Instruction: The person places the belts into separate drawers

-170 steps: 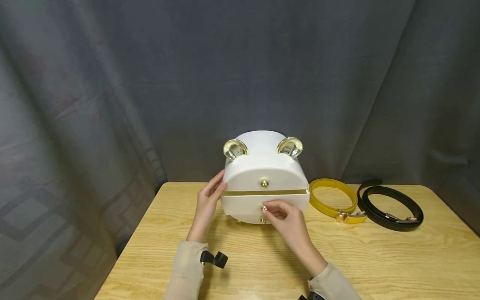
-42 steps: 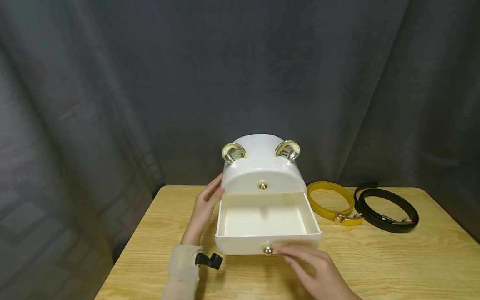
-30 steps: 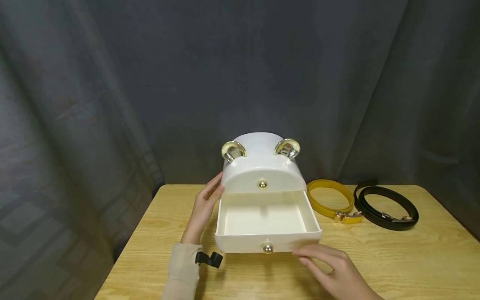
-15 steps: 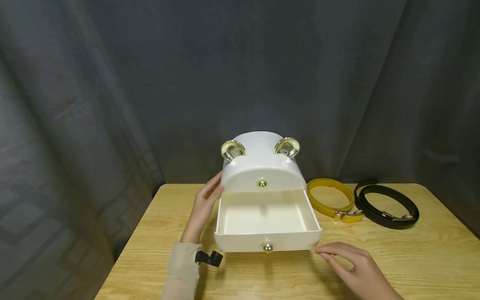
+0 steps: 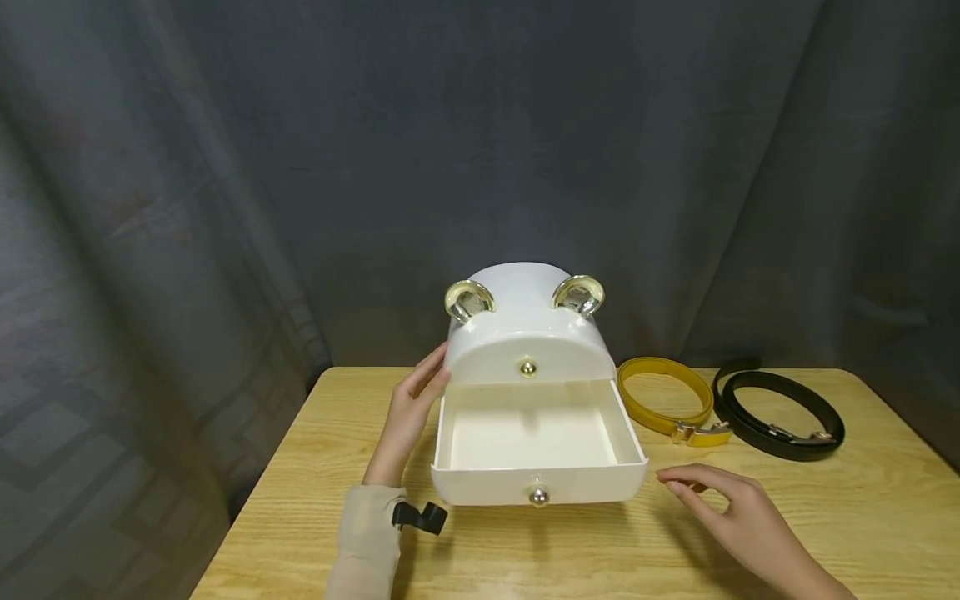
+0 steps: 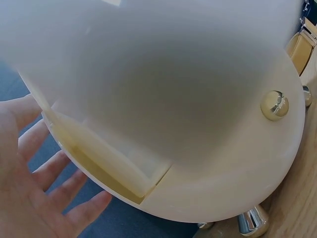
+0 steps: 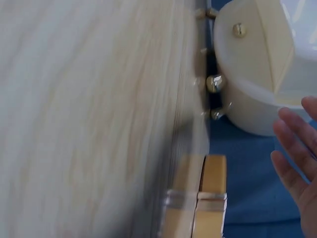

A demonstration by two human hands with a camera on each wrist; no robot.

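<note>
No brand, label or writing can be read on anything here. The white jewellery box (image 5: 525, 333), domed and topped with two gold ears, stands at the table's 12 o'clock, against the grey curtain (image 5: 300, 167). Its lower drawer (image 5: 534, 442) is pulled out toward 6 o'clock, showing a bare cream floor, with a gold knob (image 5: 537, 497) on its front panel; a second gold knob (image 5: 528, 367) sits on the closed upper front. The left hand (image 5: 411, 417) rests at the box's 9 o'clock side, fingers straight and relaxed against the wall, gripping nothing. The right hand (image 5: 731, 508) hovers above the wooden table (image 5: 862, 517) at the drawer's 4 o'clock, near its corner but apart from it, fingers loosely extended and holding nothing. At the box's 3 o'clock lie a coiled yellow belt (image 5: 667, 400) and, just beside it further out, a coiled black belt (image 5: 780, 408). Nothing lies between the right hand and the belts.
</note>
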